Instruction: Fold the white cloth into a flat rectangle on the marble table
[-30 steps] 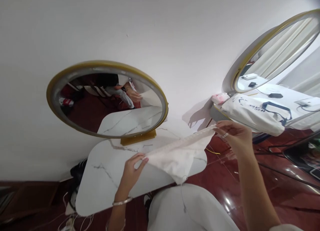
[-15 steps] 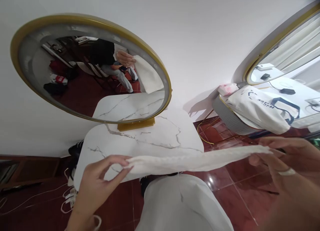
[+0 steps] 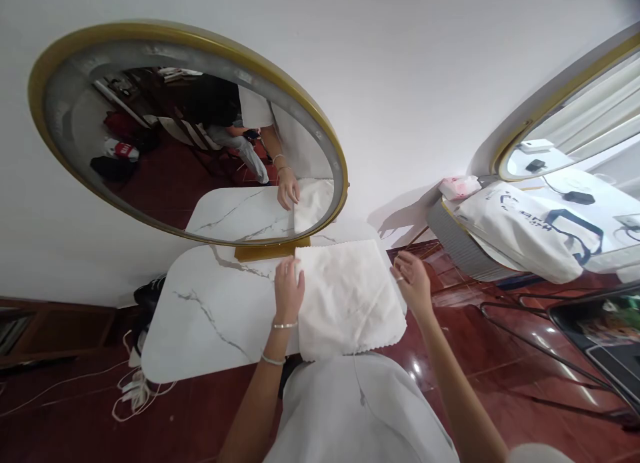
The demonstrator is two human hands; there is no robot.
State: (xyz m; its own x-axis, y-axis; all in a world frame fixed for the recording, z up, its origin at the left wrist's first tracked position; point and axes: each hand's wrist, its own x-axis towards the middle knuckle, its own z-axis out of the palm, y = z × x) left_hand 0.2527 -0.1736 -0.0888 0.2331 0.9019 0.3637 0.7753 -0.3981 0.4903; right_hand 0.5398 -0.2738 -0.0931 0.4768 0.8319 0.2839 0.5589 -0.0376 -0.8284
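Note:
A white cloth (image 3: 345,303) with scalloped edges lies spread over the right end of the white marbled table (image 3: 195,316), lightly creased. At its upper left edge rests my left hand (image 3: 289,291), fingers stretched and apart, holding nothing. My right hand (image 3: 414,283) is just beyond the cloth's right side, loosely curved with the fingers apart and nothing in them. The cloth's front edge hangs close to my light-coloured clothing (image 3: 360,409).
A round gold-framed mirror (image 3: 190,33) stands at the table's back. To the right are a second mirror (image 3: 580,76), a white bag (image 3: 515,216) and a tissue pack (image 3: 459,187) on another table. White cables (image 3: 135,393) lie on the red floor at left.
The cloth, stretched between both hands in the air before, now lies flat on the table. Both hands have let go; the right moved left and the left moved forward and right.

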